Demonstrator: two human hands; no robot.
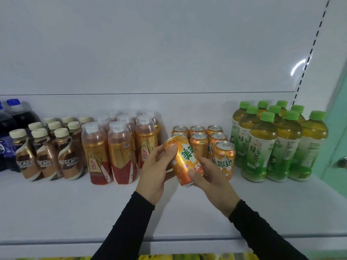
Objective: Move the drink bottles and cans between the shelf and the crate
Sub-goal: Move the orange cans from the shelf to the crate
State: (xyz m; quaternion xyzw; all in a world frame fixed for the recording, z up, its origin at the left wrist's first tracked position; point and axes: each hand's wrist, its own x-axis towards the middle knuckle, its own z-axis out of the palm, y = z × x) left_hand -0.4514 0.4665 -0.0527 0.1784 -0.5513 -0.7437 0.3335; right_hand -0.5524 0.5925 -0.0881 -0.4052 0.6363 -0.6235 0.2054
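Observation:
Both hands hold one orange soda can (185,160), tilted with its top to the upper left, just above the white shelf (75,207). My left hand (156,170) grips its upper end, thumb on the front. My right hand (211,178) grips its lower end from the right. Behind it stand several more orange cans (224,156) in rows on the shelf. The crate is not in view.
On the shelf, left to right: dark cola bottles (9,128), brown coffee bottles (68,158), red-and-gold energy drink bottles (120,156), then green tea bottles (262,147) at the right. A slotted upright (308,62) and a green wall bound the right side.

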